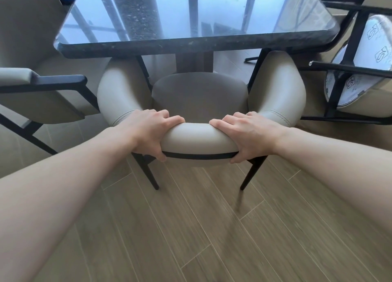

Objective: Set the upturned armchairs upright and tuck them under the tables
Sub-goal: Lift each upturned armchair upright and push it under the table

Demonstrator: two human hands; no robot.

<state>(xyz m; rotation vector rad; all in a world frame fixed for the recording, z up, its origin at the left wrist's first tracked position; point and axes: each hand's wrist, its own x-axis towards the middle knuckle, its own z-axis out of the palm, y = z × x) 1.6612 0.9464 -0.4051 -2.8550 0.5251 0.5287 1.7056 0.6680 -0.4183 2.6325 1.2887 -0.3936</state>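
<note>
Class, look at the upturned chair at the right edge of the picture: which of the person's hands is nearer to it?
Right. The right hand grips the backrest of the upright armchair on the side toward the upturned chair; the left hand grips the backrest's far side.

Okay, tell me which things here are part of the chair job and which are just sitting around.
Part of the job:
- armchair, upright, gripped by the backrest
- left hand and right hand on that backrest
- table it faces
- upturned chair at right, legs showing

Just around:
- side chair at left
- floor
</note>
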